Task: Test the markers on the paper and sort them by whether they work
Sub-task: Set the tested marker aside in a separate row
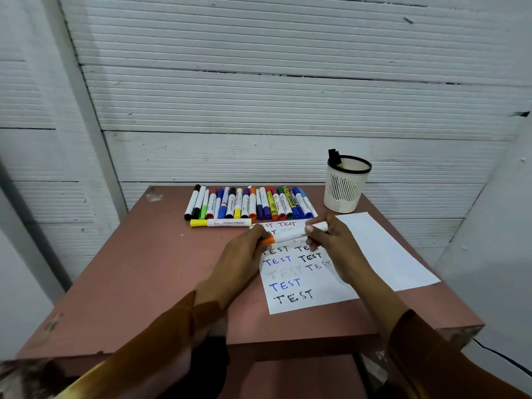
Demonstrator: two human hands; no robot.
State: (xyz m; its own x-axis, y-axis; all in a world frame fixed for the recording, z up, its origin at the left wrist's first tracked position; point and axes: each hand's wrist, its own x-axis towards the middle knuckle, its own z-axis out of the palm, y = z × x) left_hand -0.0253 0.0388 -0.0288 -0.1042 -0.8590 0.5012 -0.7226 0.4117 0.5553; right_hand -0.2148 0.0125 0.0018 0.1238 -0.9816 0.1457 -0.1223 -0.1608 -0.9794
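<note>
Both hands grip one orange marker (pixel 290 234) above the paper (pixel 305 283) — left hand (pixel 244 254) pinches its orange cap end, right hand (pixel 331 237) curls round the barrel's far end. Paper carries several "TEST" marks. Row of markers (pixel 250 204) lies behind; yellow marker (pixel 220 223) lies crosswise before it; mesh cup (pixel 347 184) beyond — all on the table (pixel 138 269).

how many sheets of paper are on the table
2: the written-on test sheet under both hands, and a blank sheet to its right, partly overlapped by it.
</note>
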